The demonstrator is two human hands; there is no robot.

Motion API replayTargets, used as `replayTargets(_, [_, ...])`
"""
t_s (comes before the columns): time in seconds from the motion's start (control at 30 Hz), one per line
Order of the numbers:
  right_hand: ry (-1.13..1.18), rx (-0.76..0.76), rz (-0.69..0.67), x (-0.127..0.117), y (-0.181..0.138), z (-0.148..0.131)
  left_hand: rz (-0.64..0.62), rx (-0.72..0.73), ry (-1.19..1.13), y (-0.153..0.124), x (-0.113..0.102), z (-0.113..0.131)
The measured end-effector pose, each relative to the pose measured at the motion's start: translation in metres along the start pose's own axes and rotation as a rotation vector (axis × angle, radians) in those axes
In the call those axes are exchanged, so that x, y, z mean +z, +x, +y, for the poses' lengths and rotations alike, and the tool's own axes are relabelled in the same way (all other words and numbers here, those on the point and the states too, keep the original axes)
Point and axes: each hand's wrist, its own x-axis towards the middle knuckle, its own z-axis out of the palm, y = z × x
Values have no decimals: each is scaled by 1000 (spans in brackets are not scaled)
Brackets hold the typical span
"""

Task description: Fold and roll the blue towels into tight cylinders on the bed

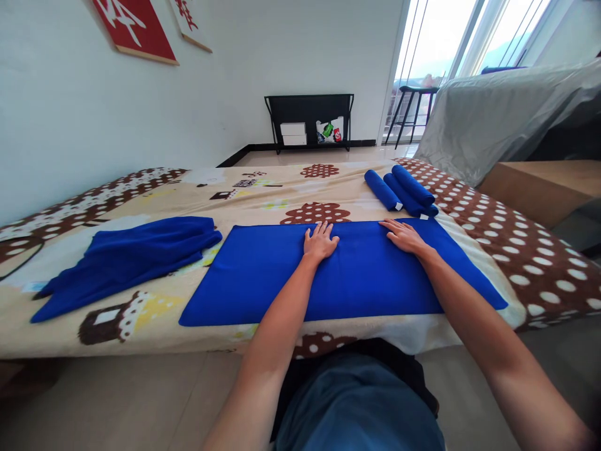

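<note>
A blue cloth [366, 285] lies flat in front of me, its long side running from left to right, on a patterned blanket [263, 210]. Both my hands rest upon it with the palms down. My left hand [321, 242] is near the middle of the cloth, with the fingers spread and their tips at the far edge. My right hand [404, 237] is also flat and extended, its thumb apart from the fingers, and its fingertips are near the same edge. Neither hand pinches the fabric.

To the left of this cloth, a second blue cloth [136, 257] lies loose and wrinkled. Beyond my right hand there are three blue rolls [404, 195], placed close together; small white tags show at their near ends. The blanket is beige with brown figures, and its right border has white dots on brown.

Farther away, a black rack [293, 109] stands against the wall, holding white boxes [293, 134]. On the right, a plastic sheet [507, 106] hangs near a cardboard box [544, 188].
</note>
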Motion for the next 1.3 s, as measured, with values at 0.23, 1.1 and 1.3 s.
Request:
replayTargets(0.23, [-11,68,8,-2,-4,27,10,-19,42,3,-9,-33])
replayTargets(1.1, [106,190,115,-3,-34,112,137,-468,166,-39,-59,-250])
replayTargets(1.3, [83,227,107,-2,-31,110,139,-474,160,-38,-60,-250])
